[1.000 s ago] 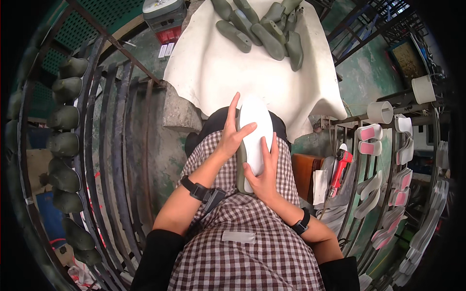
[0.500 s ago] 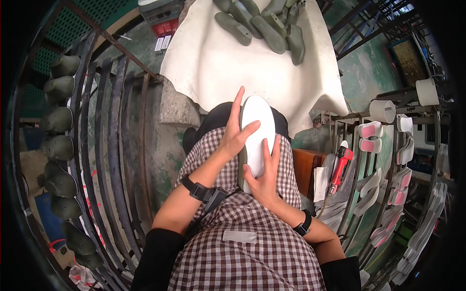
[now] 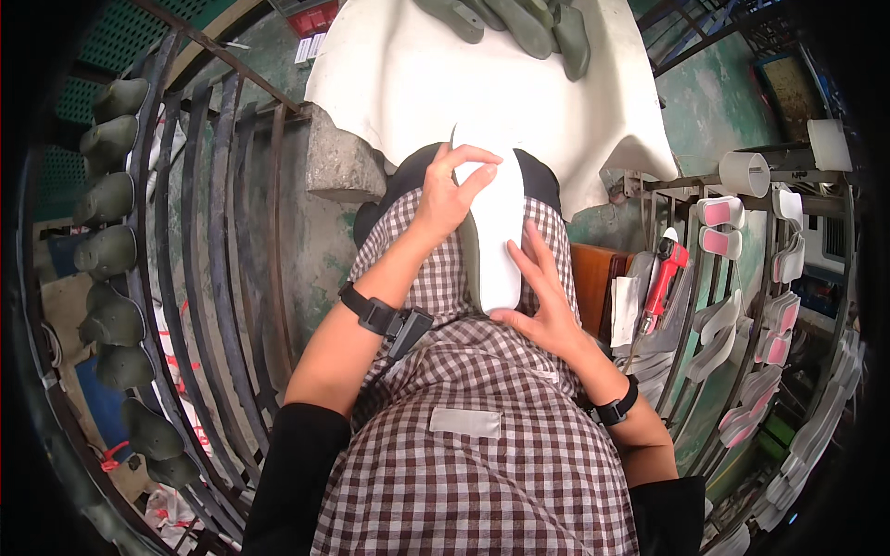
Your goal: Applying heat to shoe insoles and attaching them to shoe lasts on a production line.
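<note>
Left hand: The left hand [image 3: 450,199] bends thumb and forefinger toward each other over the insole's far end; whether they pinch it cannot be told, the other fingers being mostly hidden.
Right hand: The right hand [image 3: 549,301] is spread, fingertips at the insole's near right edge.
White insole: Between the hands, the white insole [image 3: 501,246] lies lengthwise over a green last [image 3: 471,255], mostly covered, its side showing below the left hand.
Checked apron: Beneath both hands, the checked apron [image 3: 464,500] runs out of frame.
Pile of lasts: Beyond the hands, a pile of lasts [image 3: 527,28] on a white sheet [image 3: 417,93] is cropped above.
Red power tool: Right of the right hand, a red power tool [image 3: 663,278] stands near.
</note>
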